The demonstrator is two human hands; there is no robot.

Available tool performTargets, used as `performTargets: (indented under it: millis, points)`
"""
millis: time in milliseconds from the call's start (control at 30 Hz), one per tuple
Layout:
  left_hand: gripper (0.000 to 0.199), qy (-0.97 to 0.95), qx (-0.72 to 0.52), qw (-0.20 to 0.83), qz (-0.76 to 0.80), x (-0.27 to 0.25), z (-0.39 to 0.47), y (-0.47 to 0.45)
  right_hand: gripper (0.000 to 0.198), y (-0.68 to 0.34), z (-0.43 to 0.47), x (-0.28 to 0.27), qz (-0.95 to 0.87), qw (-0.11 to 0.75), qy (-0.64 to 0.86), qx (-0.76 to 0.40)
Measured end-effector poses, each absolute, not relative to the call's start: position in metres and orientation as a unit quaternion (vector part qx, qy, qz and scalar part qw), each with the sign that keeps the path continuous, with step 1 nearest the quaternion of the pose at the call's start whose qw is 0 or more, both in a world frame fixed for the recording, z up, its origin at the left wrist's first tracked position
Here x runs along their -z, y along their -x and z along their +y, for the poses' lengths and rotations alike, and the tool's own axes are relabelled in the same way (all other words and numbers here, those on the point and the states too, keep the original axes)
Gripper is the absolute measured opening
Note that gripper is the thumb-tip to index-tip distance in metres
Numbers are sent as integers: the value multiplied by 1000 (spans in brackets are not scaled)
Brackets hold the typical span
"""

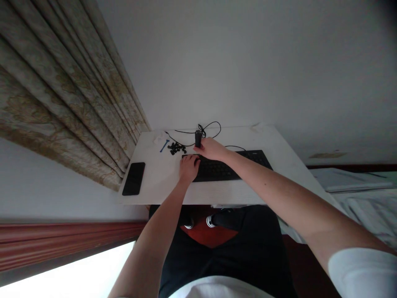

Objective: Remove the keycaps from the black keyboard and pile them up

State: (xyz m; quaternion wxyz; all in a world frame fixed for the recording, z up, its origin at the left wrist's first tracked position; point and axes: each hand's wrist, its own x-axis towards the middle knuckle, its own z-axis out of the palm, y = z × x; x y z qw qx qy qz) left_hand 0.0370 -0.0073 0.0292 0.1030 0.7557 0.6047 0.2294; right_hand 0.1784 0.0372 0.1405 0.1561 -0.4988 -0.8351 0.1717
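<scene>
A black keyboard (217,170) lies on the white desk, partly covered by my hands and right forearm. My left hand (189,166) rests on its left end, fingers spread and laid over the edge. Above the keyboard's upper left part, my right hand (210,149) is closed around a dark, block-shaped tool (198,139) held upright. The top of that tool looks uneven, somewhat like a brush; its exact kind is unclear. Left of it sits a small pile of black keycaps (176,148), with a thin blue tool (164,145) beside them.
A black phone (134,179) lies near the left edge of the white desk (161,188). Behind my right hand, a black cable (214,122) is loosely coiled. A patterned curtain (77,82) hangs at the left, and a wall rises behind the desk.
</scene>
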Motion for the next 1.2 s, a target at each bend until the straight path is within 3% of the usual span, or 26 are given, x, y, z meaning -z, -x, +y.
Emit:
performTargets:
  millis: [67,200,333,500,600,900,1200]
  points:
    - [24,-757,-232,102,603,-29,-8,-37,25,-191,36,-131,-790,200,533,-230]
    - [28,-761,-231,101,598,-27,-9,-37,31,-232,19,-88,-644,367,581,-336]
    - [29,-763,-229,103,595,-26,-9,-37,41,-271,-16,-43,-545,489,629,-262]
    - [22,-760,-237,114,595,-28,-9,-37,50,-288,-53,-17,-538,491,679,-92]
    - [16,-754,-244,130,596,-30,-8,-37,49,-286,-59,-15,-542,490,680,-51]
    - [14,-663,-329,279,612,-42,21,-18,42,-287,-57,-13,-592,497,632,-55]
    - [13,-669,-258,209,665,-64,71,30,41,-287,-58,-18,-581,487,648,-73]
